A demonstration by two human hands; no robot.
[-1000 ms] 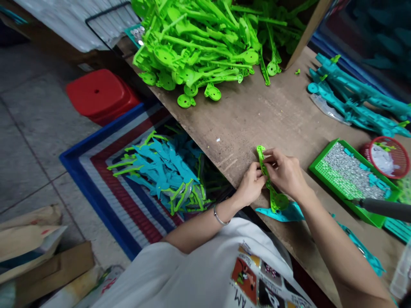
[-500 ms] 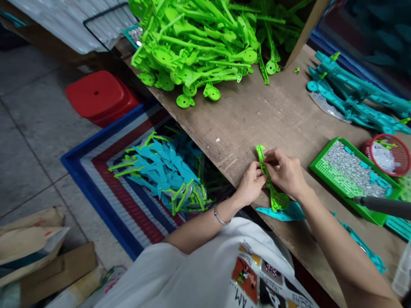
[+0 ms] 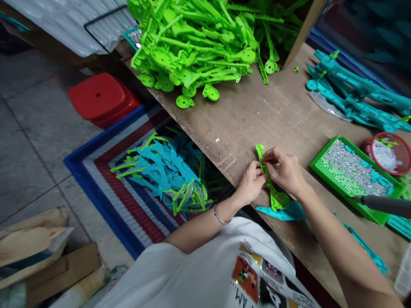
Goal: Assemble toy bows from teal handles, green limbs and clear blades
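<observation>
A long lime-green plastic part with a round, dished end lies near the table's front edge, that end resting over a flat teal plastic piece. My left hand has its fingers closed around the green part's middle from the left. From the other side my right hand pinches with thumb and forefinger at the part's upper half. Whatever small thing may sit between those fingertips is hidden. Another teal piece lies on the table beyond my right forearm.
A heap of lime-green parts covers the back. On the right are a green basket of small metal pieces, a red basket, a dark tool and long teal parts. Left below sit a blue-edged bin and red stool.
Both hands stay almost in place on the green part, with only slight finger movement at the right hand. The view has shifted a little.
</observation>
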